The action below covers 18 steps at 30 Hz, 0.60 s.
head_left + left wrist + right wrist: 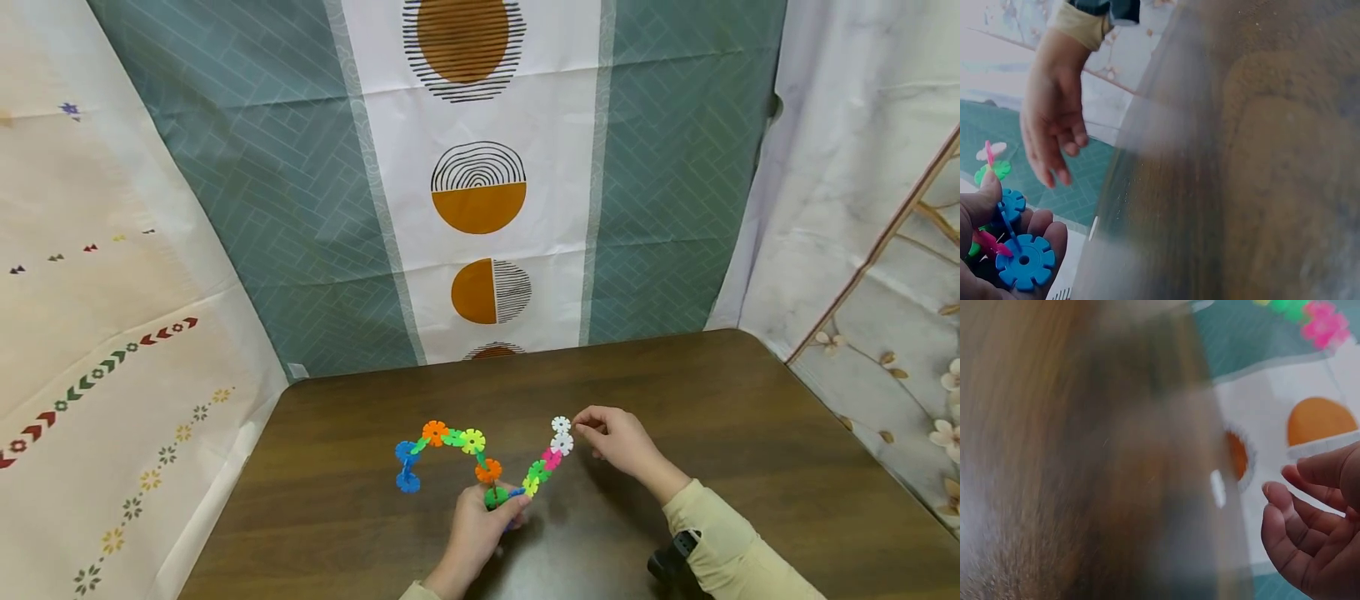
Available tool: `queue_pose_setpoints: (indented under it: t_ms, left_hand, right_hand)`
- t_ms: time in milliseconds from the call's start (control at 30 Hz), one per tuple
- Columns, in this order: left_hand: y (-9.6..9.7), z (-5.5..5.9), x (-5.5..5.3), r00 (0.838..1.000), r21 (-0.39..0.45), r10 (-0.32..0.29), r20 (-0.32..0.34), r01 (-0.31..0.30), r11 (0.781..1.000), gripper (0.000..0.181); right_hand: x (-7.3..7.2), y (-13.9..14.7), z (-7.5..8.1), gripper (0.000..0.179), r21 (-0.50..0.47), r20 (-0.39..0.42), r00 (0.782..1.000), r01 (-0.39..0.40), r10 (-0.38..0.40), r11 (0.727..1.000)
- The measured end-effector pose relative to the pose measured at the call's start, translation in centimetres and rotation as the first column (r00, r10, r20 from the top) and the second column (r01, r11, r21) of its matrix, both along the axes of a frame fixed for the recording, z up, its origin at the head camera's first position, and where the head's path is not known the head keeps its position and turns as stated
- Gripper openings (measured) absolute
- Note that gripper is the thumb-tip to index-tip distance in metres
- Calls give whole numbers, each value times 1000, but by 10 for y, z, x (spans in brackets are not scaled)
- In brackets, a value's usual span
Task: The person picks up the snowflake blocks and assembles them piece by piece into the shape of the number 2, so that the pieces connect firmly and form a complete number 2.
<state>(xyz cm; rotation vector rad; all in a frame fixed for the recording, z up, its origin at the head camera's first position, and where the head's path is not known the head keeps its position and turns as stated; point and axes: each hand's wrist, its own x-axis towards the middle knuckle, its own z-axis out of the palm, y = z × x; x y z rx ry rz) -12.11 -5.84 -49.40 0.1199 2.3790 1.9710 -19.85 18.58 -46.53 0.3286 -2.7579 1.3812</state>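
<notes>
My left hand [477, 523] holds a chain of coloured, notched interlocking discs by its middle, thumb over a green disc [496, 497]. One arm of the chain curves left through an orange disc [435, 428] to blue discs [408, 483]. The other arm rises right through yellow, green and pink to white discs [562, 444]. A blue disc [1039, 257] lies against the left fingers in the left wrist view. Beside the white end is my right hand [621, 442], its fingers loosely bent. In the right wrist view nothing shows between those fingertips.
Both hands are above a brown wooden table [337, 500]. A patterned cloth [480, 125] hangs behind its far edge, with more cloth along both sides. A dark device [673, 554] is strapped at the right wrist.
</notes>
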Motion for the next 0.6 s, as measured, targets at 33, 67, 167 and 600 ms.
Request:
queue_pose_setpoints:
  t_ms: [33, 67, 167, 600]
  left_hand:
    - [0, 0, 0, 1000, 2, 0, 0, 0, 1000, 20]
    - [-1, 0, 0, 1000, 1, 0, 2, 0, 1000, 19]
    - [-1, -2, -1, 1000, -3, 6, 9, -6, 1000, 15]
    - [-5, 0, -5, 1000, 13, 2, 13, -2, 1000, 14]
  right_hand:
    - [-3, 0, -4, 11, 24, -4, 1000, 5, -5, 1000]
    - [-7, 0, -7, 11, 46, -11, 1000, 7, -6, 999]
    - [-15, 0, -17, 10, 112, -50, 999, 12, -7, 994]
    - [-38, -15, -31, 42, 403, -68, 996, -22, 53, 915]
